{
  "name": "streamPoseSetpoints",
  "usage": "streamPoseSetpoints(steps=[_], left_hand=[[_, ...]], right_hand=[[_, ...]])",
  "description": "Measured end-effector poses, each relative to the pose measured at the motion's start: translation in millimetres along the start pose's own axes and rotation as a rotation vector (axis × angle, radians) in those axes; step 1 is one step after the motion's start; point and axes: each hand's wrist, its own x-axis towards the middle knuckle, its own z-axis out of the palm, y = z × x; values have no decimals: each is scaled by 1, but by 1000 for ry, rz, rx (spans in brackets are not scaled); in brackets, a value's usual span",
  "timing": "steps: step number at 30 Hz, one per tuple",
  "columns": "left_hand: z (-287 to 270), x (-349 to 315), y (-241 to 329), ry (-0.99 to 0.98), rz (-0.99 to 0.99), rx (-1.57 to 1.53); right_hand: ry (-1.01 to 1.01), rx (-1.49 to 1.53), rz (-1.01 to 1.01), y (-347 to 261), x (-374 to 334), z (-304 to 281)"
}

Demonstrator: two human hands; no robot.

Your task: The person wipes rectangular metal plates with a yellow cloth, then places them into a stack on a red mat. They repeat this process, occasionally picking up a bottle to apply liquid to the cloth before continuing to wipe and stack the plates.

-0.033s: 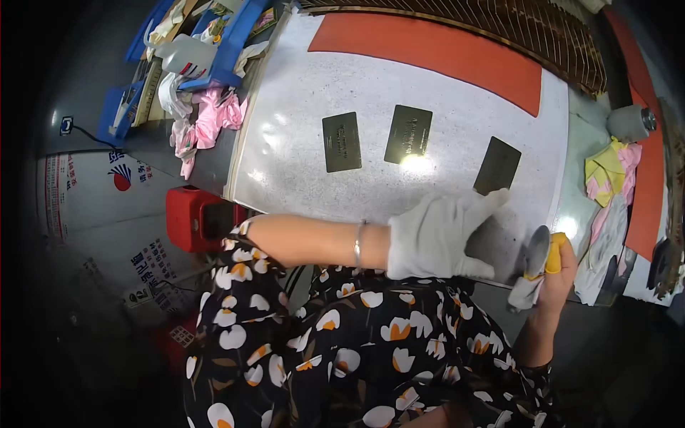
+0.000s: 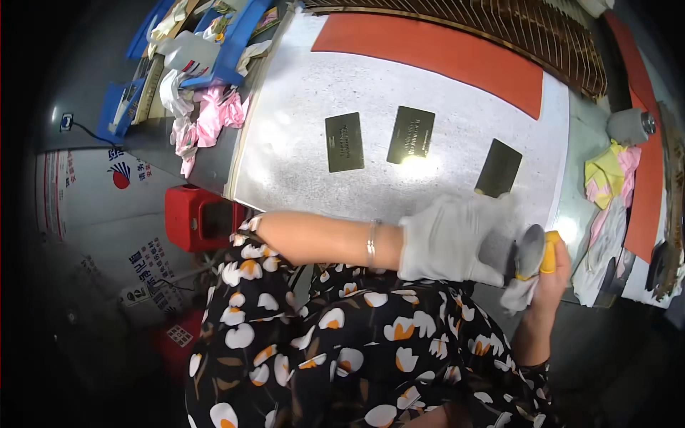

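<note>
My left hand (image 2: 453,239), in a white glove, reaches across the front of the white work surface (image 2: 292,157). Its thumb and fingers are spread, somewhat blurred, and hold nothing I can see. Right beside them, my right hand (image 2: 554,267), with yellow finger covers, is closed on a flat grey oval piece (image 2: 530,250) and a whitish cloth (image 2: 519,294). Beyond the left glove's fingers lies a dark card-like plate (image 2: 498,168). Two similar plates with raised marks, one in the middle (image 2: 411,134) and one at left (image 2: 344,143), lie flat farther back.
An orange-red sheet (image 2: 428,57) and a slatted brown rack (image 2: 485,36) line the back. At right are a grey bottle (image 2: 630,125) and yellow and pink cloths (image 2: 608,175). Blue bins (image 2: 232,53) and pink cloths (image 2: 214,118) sit at left, above a red stool (image 2: 191,217).
My left glove has moved slightly right, away from the nearest dark plate and closer to the oval piece. My right hand has shifted a little left, toward the glove.
</note>
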Motion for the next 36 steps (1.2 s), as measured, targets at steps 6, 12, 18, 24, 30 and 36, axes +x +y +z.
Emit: streamPoseSetpoints(steps=[6, 12, 18, 24, 30, 36], left_hand=[[11, 17, 4, 2, 60, -128], [19, 22, 9, 78, -26, -317], [33, 36, 12, 69, 92, -199], [21, 41, 33, -248, -168, -117], [-30, 14, 13, -132, -345, 119], [-90, -1, -52, 178, 52, 700]], right_hand=[[-22, 149, -41, 7, 1, 37], [82, -497, -647, 29, 11, 20], [122, 116, -134, -5, 4, 34], [223, -259, -224, -16, 18, -45], [559, -1408, -181, 6, 71, -170], [448, -1214, -73, -18, 67, -162]])
